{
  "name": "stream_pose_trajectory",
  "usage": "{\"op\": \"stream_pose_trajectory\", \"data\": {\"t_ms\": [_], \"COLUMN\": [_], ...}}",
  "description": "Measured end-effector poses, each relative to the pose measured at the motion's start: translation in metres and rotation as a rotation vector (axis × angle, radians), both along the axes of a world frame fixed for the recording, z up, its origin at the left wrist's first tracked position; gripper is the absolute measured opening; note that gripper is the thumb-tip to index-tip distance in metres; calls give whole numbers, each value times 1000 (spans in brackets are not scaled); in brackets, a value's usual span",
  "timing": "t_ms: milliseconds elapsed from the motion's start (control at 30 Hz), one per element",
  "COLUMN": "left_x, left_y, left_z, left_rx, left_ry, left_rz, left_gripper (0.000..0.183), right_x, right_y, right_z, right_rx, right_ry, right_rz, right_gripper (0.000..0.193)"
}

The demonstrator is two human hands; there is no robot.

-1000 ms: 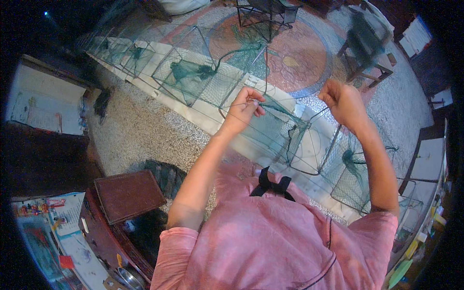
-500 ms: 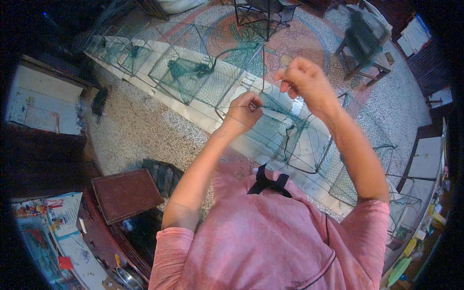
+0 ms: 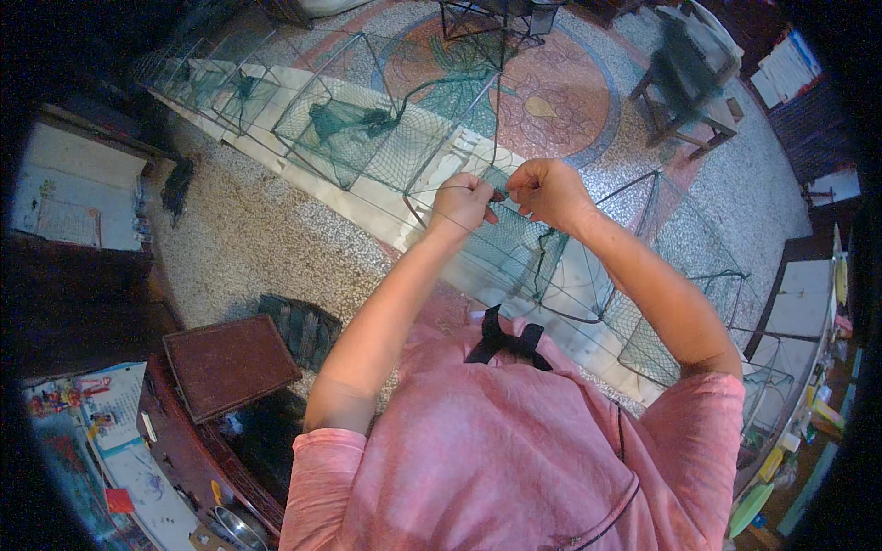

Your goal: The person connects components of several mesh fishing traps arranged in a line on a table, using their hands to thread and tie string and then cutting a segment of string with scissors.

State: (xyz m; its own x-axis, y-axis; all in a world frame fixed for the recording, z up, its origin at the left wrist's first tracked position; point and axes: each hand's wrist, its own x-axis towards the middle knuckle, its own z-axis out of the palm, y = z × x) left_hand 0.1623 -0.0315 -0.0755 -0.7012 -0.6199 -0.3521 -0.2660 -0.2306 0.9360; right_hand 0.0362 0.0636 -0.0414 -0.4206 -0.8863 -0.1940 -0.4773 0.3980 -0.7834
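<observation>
A long green mesh net trap (image 3: 501,246), stretched over a row of dark square metal frames, runs diagonally before me from far left to near right. Over its middle section, my left hand (image 3: 462,204) is closed in a pinch on the netting beside a frame bar. My right hand (image 3: 553,195) is close to it on the right, fingers pinched together above the mesh. Whatever lies between the right fingertips is too small to make out. A dark cord (image 3: 540,262) hangs on the mesh just below the hands.
Pale sheeting (image 3: 317,204) lies under the trap on a speckled floor with a round flower pattern (image 3: 551,106). A wooden chair (image 3: 684,87) stands far right, a dark folding frame (image 3: 501,28) at the back. Near left are a brown board (image 3: 230,365) and a cluttered table (image 3: 138,459).
My right hand has come down and left from its raised place, and its fingertips are now beside my left hand. The left hand has stayed almost in place on the netting.
</observation>
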Motion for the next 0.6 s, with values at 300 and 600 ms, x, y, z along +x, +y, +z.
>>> {"op": "stream_pose_trajectory", "data": {"t_ms": [300,600], "left_x": [1,0], "left_y": [0,0], "left_z": [6,4], "left_rx": [64,113], "left_ry": [-21,-25], "left_rz": [17,19], "left_gripper": [15,15], "right_x": [12,22], "right_y": [-5,-8], "right_z": [4,4], "right_rx": [-16,-124], "right_ry": [240,470], "right_rz": [-55,-53], "right_gripper": [9,5]}}
